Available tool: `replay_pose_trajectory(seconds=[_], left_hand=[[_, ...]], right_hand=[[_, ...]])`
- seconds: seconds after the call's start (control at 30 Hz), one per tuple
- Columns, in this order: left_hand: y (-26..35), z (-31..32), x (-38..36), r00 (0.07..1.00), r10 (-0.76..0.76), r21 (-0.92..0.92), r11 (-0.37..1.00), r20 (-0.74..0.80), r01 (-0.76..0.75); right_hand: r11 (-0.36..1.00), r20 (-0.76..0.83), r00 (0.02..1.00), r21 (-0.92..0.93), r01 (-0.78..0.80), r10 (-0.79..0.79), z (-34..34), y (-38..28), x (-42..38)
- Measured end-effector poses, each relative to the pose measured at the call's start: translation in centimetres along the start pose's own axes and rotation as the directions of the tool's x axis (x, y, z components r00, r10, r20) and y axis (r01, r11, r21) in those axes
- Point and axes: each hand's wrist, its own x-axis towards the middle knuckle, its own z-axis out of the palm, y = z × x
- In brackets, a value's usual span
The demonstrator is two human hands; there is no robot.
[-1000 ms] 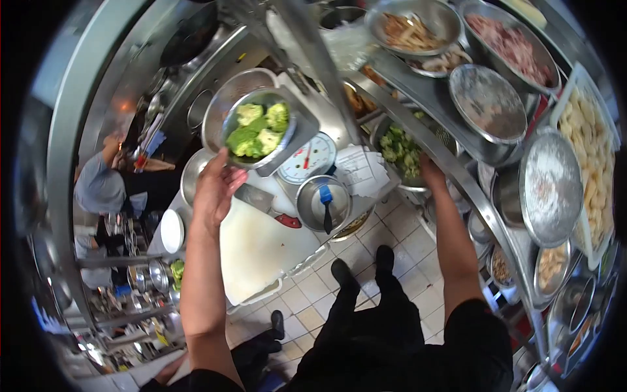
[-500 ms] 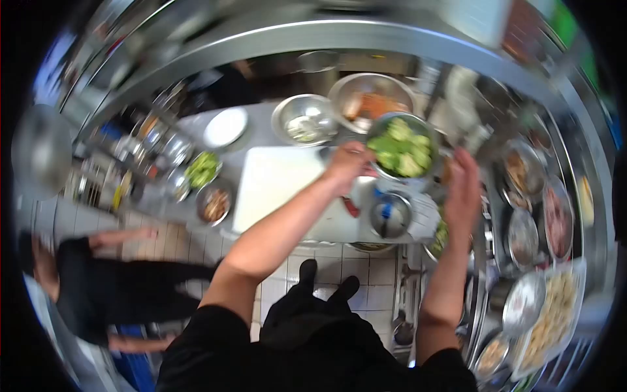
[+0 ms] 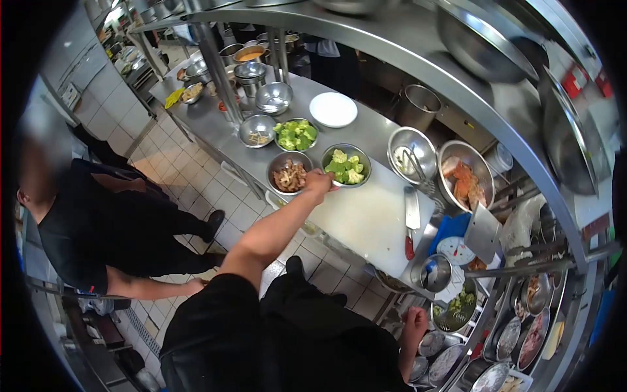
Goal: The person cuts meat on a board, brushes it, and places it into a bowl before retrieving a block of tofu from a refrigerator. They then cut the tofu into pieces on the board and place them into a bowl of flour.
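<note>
My left hand (image 3: pixel 319 183) grips the near rim of a metal bowl (image 3: pixel 368 171) of cut broccoli, at the left end of the white cutting board (image 3: pixel 359 215). Just left of that hand is a metal bowl (image 3: pixel 269 171) of brown cooked pieces, perhaps meat. Behind it sits another bowl of broccoli (image 3: pixel 296 134). My right hand (image 3: pixel 415 325) hangs low at the right with its fingers curled and nothing visible in them. Nearest to it is a colander (image 3: pixel 457 325) with some broccoli inside. A cleaver (image 3: pixel 411 212) with a red handle lies on the board's right side.
A white plate (image 3: pixel 334 110) and several metal bowls stand along the steel counter (image 3: pixel 366 134). At the right are a scale (image 3: pixel 455 250) and food pans (image 3: pixel 534 340). An overhead steel shelf (image 3: pixel 483 98) crosses above. A person (image 3: pixel 85 228) in black stands at the left.
The broccoli bowl has moved left from the board's right end to its left end, with my left hand on it. My right hand has dropped from beside the bowl, its fingers now curled. The view has turned left.
</note>
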Motion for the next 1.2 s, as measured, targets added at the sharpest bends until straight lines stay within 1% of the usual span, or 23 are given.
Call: replay_pose_trajectory(seconds=[0.13, 0.17, 0.2, 0.23, 0.3, 0.4, 0.47, 0.5, 0.53, 0.57, 0.63, 0.67, 0.7, 0.77, 0.83, 0.9, 0.93, 0.97, 1.0, 1.03, 1.07, 1.13, 1.2], left_hand=[[-0.7, 1.6, 3.9, 0.980, 0.027, 0.221, 0.975, -0.200, 0.018], [-2.3, 2.2, 5.2, 0.982, -0.033, 0.029, 0.999, -0.188, 0.039], [-4.5, 2.3, 6.9, 0.992, -0.055, 0.129, 0.989, -0.115, 0.069], [-4.0, 2.4, 4.8, 0.986, -0.165, -0.112, 0.981, -0.023, 0.161], [-2.9, 1.0, -0.1, 0.953, -0.284, 0.046, 0.959, 0.104, 0.280], [-3.9, -4.6, -7.8, 0.930, -0.216, 0.131, 0.974, 0.297, 0.184], [-9.1, -11.2, -10.6, 0.847, -0.233, 0.204, 0.967, 0.477, 0.151], [-11.9, -15.0, -12.1, 0.803, -0.243, 0.226, 0.964, 0.544, 0.139], [-10.8, -18.6, -17.5, 0.854, -0.323, 0.196, 0.944, 0.408, 0.264], [-14.8, -22.9, -19.5, 0.904, -0.313, 0.189, 0.945, 0.290, 0.267], [-17.7, -30.9, -27.4, 0.968, -0.241, 0.116, 0.962, -0.068, 0.248], [-23.5, -36.0, -30.6, 0.939, -0.186, 0.036, 0.978, -0.290, 0.205], [-27.7, -40.0, -35.3, 0.820, -0.252, -0.239, 0.960, -0.513, 0.145], [-32.7, -46.2, -46.6, 0.553, -0.305, -0.397, 0.916, -0.775, -0.051], [-36.6, -49.2, -56.9, 0.411, -0.356, -0.449, 0.880, -0.839, -0.154], [-37.0, -47.1, -66.1, 0.328, -0.420, -0.484, 0.863, -0.846, -0.142], [-34.9, -44.9, -69.5, 0.295, -0.474, -0.525, 0.842, -0.830, -0.122], [-38.1, -43.9, -72.5, 0.229, -0.513, -0.543, 0.835, -0.827, -0.091], [-40.3, -42.6, -75.1, 0.236, -0.539, -0.581, 0.795, -0.809, -0.175], [-42.8, -41.2, -76.6, 0.216, -0.554, -0.595, 0.757, -0.804, -0.271], [-45.6, -39.7, -77.5, 0.194, -0.566, -0.593, 0.707, -0.801, -0.386], [-45.9, -37.3, -78.7, 0.208, -0.639, -0.653, 0.611, -0.741, -0.447], [-47.2, -35.8, -79.8, 0.230, -0.646, -0.646, 0.534, -0.728, -0.546]], right_hand=[[0.988, 0.176, 0.974, -0.043, 0.151, -0.141, 5.5, -3.8, 2.4], [0.978, 0.160, 0.972, -0.089, 0.190, -0.175, 6.4, -4.1, 2.8], [0.964, 0.146, 0.967, -0.136, 0.227, -0.208, 7.2, -4.6, 3.2], [0.956, 0.175, 0.960, -0.160, 0.245, -0.217, 8.2, -5.9, 3.1], [0.949, 0.260, 0.943, -0.180, 0.260, -0.209, 9.4, -6.4, 2.9], [0.952, 0.395, 0.903, -0.170, 0.254, -0.170, 11.3, -4.6, 4.1], [0.995, 0.589, 0.808, -0.082, 0.049, 0.009, 12.3, -3.0, 4.4], [0.979, 0.662, 0.740, -0.202, 0.019, 0.122, 13.2, -2.0, 4.8], [0.946, 0.705, 0.666, -0.323, -0.005, 0.244, 13.9, -0.7, 5.0], [0.940, 0.717, 0.649, -0.340, 0.007, 0.254, 14.3, 1.0, 5.2], [0.821, 0.684, 0.462, -0.522, -0.231, 0.565, 15.4, 5.3, 5.6], [0.819, 0.687, 0.455, -0.531, -0.218, 0.567, 15.6, 8.1, 6.6], [0.712, 0.586, 0.467, -0.686, -0.149, 0.663, 14.5, 11.4, 8.3], [0.557, 0.457, 0.486, -0.827, -0.076, 0.745, 13.4, 15.0, 9.9], [0.157, 0.150, 0.423, -0.987, 0.018, 0.894, 16.5, 15.8, 10.9], [0.087, 0.204, 0.404, -0.953, 0.289, 0.892, 20.9, 15.7, 9.8], [0.109, 0.280, 0.266, -0.849, 0.517, 0.923, 24.3, 15.1, 8.9], [0.199, 0.295, 0.139, -0.859, 0.472, 0.945, 27.8, 16.5, 9.0], [0.172, 0.343, 0.180, -0.779, 0.603, 0.922, 31.7, 14.6, 3.7], [0.582, 0.568, -0.299, -0.418, 0.698, 0.767, 33.0, 9.9, -1.2], [0.236, 0.425, 0.143, -0.717, 0.656, 0.894, 36.8, 10.5, -8.1], [0.200, 0.368, 0.136, -0.738, 0.644, 0.920, 40.3, 11.0, -16.3], [0.116, 0.251, 0.039, -0.574, 0.811, 0.967, 45.1, 16.4, -19.8]])
